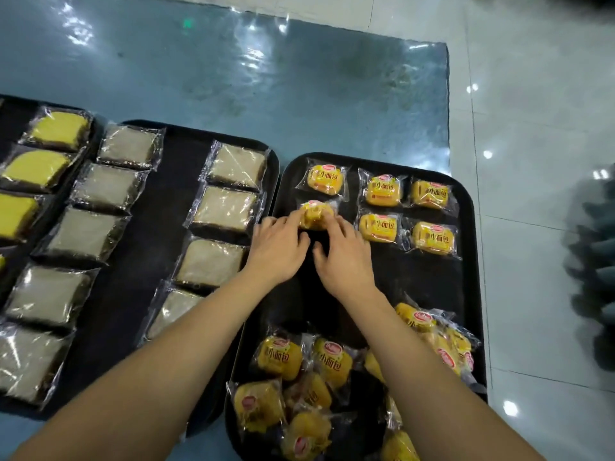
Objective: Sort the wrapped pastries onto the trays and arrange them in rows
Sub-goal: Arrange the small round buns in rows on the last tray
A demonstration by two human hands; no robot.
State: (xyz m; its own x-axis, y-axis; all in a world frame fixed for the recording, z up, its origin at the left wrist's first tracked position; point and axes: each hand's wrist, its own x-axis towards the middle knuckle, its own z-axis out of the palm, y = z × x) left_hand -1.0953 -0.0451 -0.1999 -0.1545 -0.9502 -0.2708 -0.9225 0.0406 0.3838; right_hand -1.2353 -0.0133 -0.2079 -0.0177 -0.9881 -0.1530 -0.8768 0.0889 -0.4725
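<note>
A black tray (467,261) on the right carries small yellow wrapped buns. Several lie in rows at its far end, for instance the top-left bun (325,179). Both hands meet on one yellow bun (314,212) in the second row of the left column. My left hand (278,247) holds its left side with the fingertips, and my right hand (344,257) holds its right side. A loose heap of yellow buns (306,387) fills the near end of this tray.
The middle black tray (169,227) holds two columns of pale grey wrapped cakes (226,207). A left tray (10,128) holds yellow-topped cakes (56,129). All stand on a blue mat (266,88) over a tiled floor (532,128). A blurred dark object (595,261) sits at right.
</note>
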